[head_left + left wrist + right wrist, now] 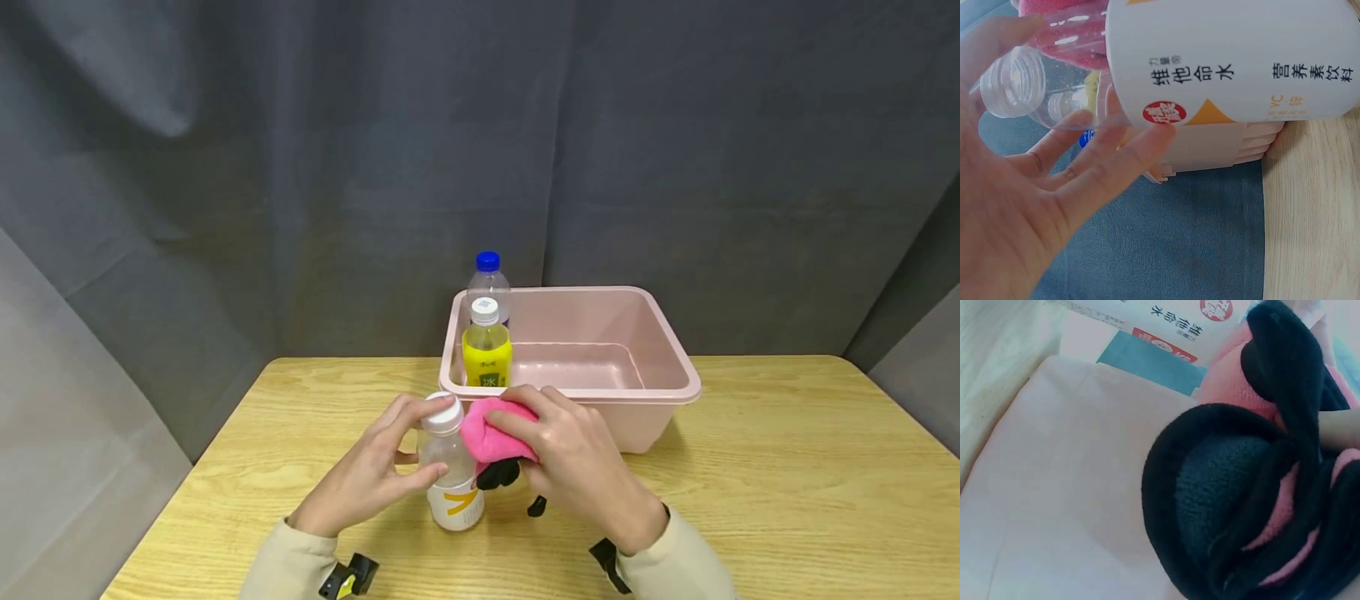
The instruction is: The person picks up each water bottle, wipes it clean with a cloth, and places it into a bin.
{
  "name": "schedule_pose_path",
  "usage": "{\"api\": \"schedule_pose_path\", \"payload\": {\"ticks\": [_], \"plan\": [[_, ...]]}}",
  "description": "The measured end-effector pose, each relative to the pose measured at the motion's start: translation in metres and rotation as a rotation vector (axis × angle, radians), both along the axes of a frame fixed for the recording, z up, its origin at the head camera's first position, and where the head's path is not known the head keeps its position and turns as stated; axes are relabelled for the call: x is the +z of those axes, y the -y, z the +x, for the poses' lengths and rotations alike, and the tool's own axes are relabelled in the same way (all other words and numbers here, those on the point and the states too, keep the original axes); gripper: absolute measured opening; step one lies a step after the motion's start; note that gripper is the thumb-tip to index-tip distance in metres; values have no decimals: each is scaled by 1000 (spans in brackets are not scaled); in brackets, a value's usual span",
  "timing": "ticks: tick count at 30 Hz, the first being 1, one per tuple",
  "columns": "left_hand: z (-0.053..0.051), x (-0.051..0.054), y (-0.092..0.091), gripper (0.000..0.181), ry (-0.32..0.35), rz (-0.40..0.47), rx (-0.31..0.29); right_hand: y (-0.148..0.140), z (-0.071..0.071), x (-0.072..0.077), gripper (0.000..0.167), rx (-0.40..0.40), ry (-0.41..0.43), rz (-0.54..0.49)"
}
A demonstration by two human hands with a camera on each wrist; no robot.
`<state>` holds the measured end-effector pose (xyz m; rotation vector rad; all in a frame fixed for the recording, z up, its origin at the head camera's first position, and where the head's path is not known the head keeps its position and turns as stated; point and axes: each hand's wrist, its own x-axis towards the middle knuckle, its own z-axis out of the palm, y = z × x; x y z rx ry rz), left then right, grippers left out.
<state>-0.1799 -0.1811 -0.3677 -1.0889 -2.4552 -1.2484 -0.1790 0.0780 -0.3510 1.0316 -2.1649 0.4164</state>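
My left hand holds a clear plastic drink bottle by its upper part, one finger at the white cap and the thumb on the near side. The bottle is roughly upright; whether its base touches the table is unclear. Its white label carries orange shapes and a red round mark in the left wrist view. A bunched pink cloth with black edging is gripped in my right hand and lies against the bottle's upper right side. Dark folds of the cloth fill much of the right wrist view.
Behind the hands a pale pink plastic basin stands on the wooden table. Inside its left end are a yellow-labelled bottle with a white cap and a clear bottle with a blue cap. A grey curtain hangs behind.
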Motion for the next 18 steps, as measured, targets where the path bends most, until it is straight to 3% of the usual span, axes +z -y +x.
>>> {"api": "schedule_pose_path", "payload": {"ticks": [8, 18], "plan": [[1, 0, 1, 58, -17, -2, 8, 2, 0, 0, 51, 5, -38, 35], [1, 1, 1, 59, -26, -5, 12, 5, 2, -2, 39, -12, -8, 168]]}}
